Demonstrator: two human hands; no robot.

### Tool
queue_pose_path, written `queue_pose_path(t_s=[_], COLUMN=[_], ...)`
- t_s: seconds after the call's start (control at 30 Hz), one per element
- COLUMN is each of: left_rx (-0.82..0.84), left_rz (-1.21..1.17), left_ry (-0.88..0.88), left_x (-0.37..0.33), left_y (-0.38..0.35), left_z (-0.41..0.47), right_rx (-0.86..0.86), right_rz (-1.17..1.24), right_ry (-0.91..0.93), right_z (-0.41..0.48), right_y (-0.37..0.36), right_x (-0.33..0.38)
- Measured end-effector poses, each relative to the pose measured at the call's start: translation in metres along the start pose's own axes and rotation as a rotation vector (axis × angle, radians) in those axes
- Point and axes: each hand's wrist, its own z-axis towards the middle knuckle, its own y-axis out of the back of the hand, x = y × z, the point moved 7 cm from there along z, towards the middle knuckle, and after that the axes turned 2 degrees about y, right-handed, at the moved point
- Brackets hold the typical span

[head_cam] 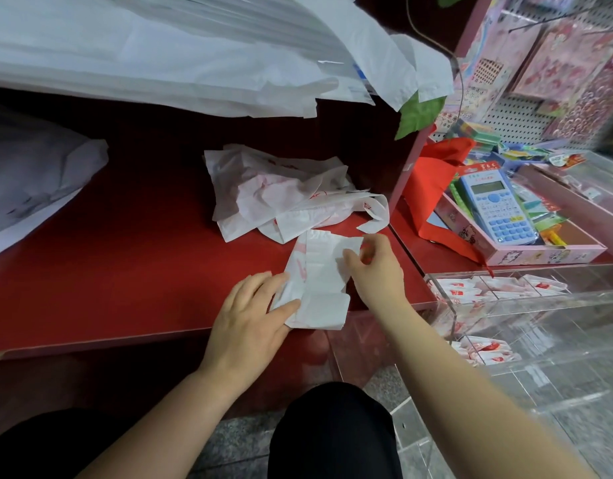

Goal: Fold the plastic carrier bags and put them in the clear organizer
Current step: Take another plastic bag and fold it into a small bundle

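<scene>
We have the half-folded bag (pixel 319 288) lying low in the middle of the frame, on the near edge of the red tabletop (pixel 125 254), already reduced to a narrow strip with a flap turned over at its near end. Our left hand (pixel 253 316) lies flat on the strip's lower left, its fingers (pixel 263 281) straight and the thumb pressing the film down rather than gripping it. Our right hand (pixel 374 267) sits at the strip's upper right, its fingers (pixel 353 257) curled and pinching the far corner of the film.

We judge this film to be very light, thin and limp, with no stiffness of its own. It looks slippery against itself, so layers are likely to slide apart, and creases will probably spring open unless pressed. It seems best taken at corners and folded edges, with one hand weighting the finished folds while the other lifts the free end. Pulling hard at a single layer could stretch or tear it.

Just above, in the centre of the frame, the pile of loose bags (pixel 281 195) lies crumpled and tangled, so we should draw each one out by a handle. The clear organizer (pixel 540 305), at the right edge, already holds folded bags (pixel 471 288) in its compartments.
</scene>
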Motion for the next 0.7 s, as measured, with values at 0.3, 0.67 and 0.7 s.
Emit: queue_pose_path(t_s=[0.3, 0.67, 0.7], left_rx=[0.063, 0.020, 0.004], left_rz=[0.018, 0.049, 0.042], left_ry=[-0.031, -0.031, -0.034], left_x=[-0.002, -0.004, -0.004], left_y=[-0.009, -0.006, -0.006], left_z=[-0.003, -0.003, -0.003], right_rx=[-0.046, 0.136, 0.109], right_rz=[0.703, 0.593, 0.567], right_ry=[-0.128, -0.149, -0.154], right_z=[-0.081, -0.085, -0.085], right_y=[0.017, -0.017, -0.014], right_x=[-0.031, -0.016, -0.020])
